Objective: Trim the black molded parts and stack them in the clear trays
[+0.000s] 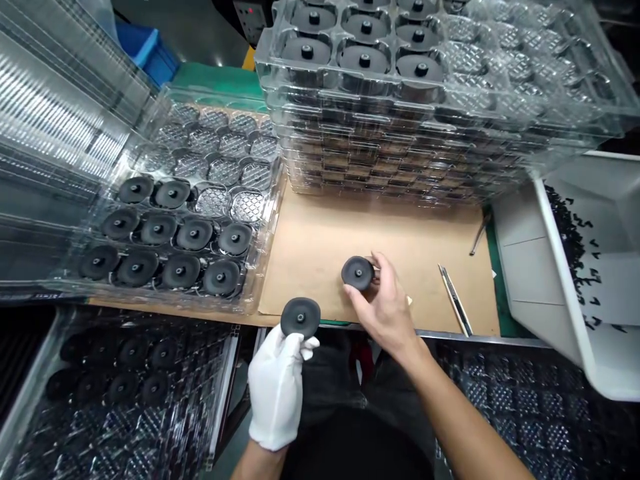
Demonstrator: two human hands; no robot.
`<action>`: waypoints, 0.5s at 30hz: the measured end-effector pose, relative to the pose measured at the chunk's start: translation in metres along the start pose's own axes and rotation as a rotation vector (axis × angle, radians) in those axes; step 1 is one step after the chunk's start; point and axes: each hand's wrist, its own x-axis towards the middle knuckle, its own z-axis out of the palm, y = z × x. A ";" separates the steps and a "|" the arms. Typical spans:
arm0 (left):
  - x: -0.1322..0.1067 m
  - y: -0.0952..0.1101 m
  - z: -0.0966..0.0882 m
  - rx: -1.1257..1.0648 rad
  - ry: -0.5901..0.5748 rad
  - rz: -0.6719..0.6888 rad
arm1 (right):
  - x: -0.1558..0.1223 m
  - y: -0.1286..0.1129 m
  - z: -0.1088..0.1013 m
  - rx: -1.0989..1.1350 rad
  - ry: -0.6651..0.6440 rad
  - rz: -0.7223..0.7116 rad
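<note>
Near the table's front edge, the gloved left hand (277, 390) pinches a black disc (300, 317) by its rim, while the bare right hand (383, 310) curls around a second disc (358, 273) above a kraft cardboard sheet (320, 247). Ten discs fill the nearer pockets of the clear plastic tray (260, 230) at left; its farther pockets show patterned bases. Stacked trays (380, 140) rise behind. Tweezers (455, 300) lie at right, beside a white bin (565, 267) of small black pieces (567, 230); a blue crate (145, 50) sits upper left.
</note>
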 end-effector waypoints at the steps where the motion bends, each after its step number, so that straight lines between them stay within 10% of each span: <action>1: 0.001 0.002 0.000 0.021 0.007 0.006 | -0.003 -0.010 -0.009 0.069 0.004 0.029; 7: 0.005 0.012 0.005 0.237 0.002 0.099 | -0.028 -0.068 -0.061 0.194 0.051 0.081; 15: 0.001 0.018 0.015 0.227 -0.044 0.080 | -0.048 -0.086 -0.081 0.130 0.099 0.077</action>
